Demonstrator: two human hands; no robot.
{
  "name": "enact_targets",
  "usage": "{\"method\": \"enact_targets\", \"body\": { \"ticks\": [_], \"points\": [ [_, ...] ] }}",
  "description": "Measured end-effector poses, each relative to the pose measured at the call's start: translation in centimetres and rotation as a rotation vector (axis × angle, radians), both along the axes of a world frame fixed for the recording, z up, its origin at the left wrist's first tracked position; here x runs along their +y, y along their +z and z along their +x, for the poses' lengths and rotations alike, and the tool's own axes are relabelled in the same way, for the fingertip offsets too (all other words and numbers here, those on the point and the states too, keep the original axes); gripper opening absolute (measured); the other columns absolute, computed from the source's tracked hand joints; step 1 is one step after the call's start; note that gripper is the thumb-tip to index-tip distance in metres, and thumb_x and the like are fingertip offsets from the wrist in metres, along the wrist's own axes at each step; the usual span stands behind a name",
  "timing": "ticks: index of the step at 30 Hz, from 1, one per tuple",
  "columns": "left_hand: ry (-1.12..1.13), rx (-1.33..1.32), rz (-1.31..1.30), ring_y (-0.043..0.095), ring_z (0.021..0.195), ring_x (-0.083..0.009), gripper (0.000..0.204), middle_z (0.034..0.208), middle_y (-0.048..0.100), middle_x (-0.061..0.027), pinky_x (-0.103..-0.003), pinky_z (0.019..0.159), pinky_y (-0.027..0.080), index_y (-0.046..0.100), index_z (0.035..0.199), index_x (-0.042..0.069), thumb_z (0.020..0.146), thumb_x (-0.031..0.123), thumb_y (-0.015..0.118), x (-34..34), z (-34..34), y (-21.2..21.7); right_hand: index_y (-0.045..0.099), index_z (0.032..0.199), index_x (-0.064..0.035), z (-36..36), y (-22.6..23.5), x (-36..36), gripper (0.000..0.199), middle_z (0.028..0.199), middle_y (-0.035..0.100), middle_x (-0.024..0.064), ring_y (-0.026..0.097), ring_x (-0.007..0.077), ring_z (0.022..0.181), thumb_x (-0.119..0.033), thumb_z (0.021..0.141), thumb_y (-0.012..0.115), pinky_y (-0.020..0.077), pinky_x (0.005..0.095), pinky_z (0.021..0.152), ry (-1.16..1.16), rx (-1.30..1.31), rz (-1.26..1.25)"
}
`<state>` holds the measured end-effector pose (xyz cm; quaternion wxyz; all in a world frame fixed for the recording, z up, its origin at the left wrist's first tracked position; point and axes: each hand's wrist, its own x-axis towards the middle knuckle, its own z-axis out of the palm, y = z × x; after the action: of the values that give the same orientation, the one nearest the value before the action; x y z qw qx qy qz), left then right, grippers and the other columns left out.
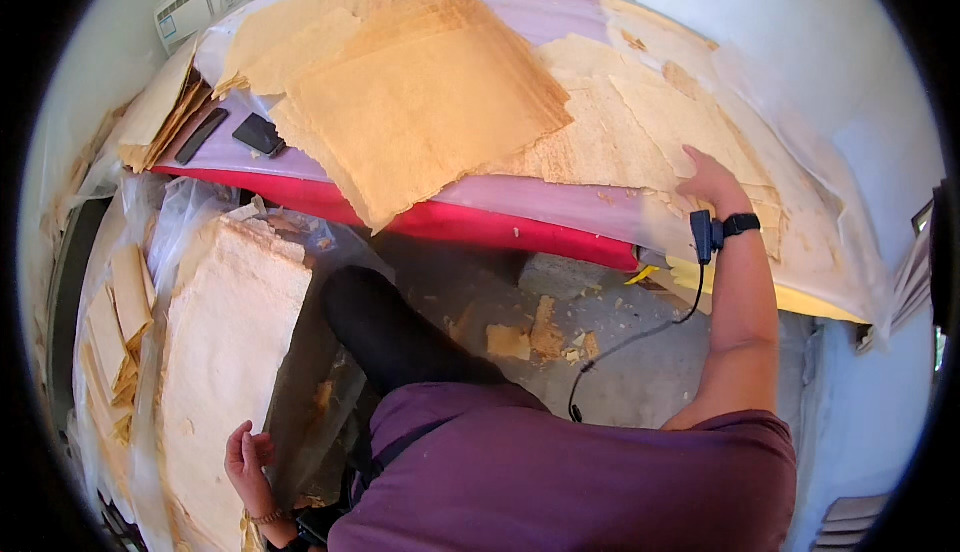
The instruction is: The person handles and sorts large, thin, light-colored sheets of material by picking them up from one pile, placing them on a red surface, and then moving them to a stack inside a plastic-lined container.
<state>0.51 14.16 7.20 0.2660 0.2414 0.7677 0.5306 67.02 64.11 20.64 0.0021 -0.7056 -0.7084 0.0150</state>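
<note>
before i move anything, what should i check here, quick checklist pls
1. Right hand holding one of the pale sheets on the table: cannot tell.
2. Left hand empty: ok, nothing visible in it, beside the pale stack.
3. Wrist cable clear of the sheets: ok, it loops below the table edge.
4. Large tan stack fully on the table: not ok, its near corner overhangs.
5. Floor free of scraps: not ok, several lie there.

Room over the floor (640, 392) right of your knee (362, 304), black cable (652, 334) crossing it, brown sheet stack (420, 102) barring leftward passage for your right hand (715, 182), pale stack (230, 322) beside your left hand (248, 457)
</note>
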Motion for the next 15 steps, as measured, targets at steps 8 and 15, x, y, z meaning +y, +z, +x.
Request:
{"method": "enact_targets", "body": {
  "ticks": [8, 15],
  "points": [
    [0.023, 0.003, 0.014, 0.065, 0.073, -0.0103, 0.031, 0.09, 0.073, -0.0062, -0.023, 0.061, 0.051, 0.064, 0.126, 0.005, 0.106, 0.026, 0.054, -1.3, -0.2, -0.3, 0.053, 0.144, -0.007, -0.4, -3.5, -1.8, 0.076, 0.14, 0.058, 0.0217, 0.055, 0.0364, 0.129, -0.047, 0.083, 0.073, 0.0432, 0.0414, 0.11, 0.05, 0.241, 0.331],
    [0.053, -0.029, -0.011, 0.065, 0.074, -0.0102, 0.031, 0.09, 0.073, -0.0059, -0.023, 0.062, 0.051, 0.064, 0.126, 0.005, 0.106, 0.026, 0.054, -1.0, 0.7, -0.3, 0.054, 0.142, -0.0037, -0.2, -2.2, -1.6, 0.074, 0.13, 0.064, 0.0227, 0.062, 0.0374, 0.118, -0.046, 0.084, 0.071, 0.0494, 0.0421, 0.101, 0.159, 0.067, 0.375]
  ]
}}
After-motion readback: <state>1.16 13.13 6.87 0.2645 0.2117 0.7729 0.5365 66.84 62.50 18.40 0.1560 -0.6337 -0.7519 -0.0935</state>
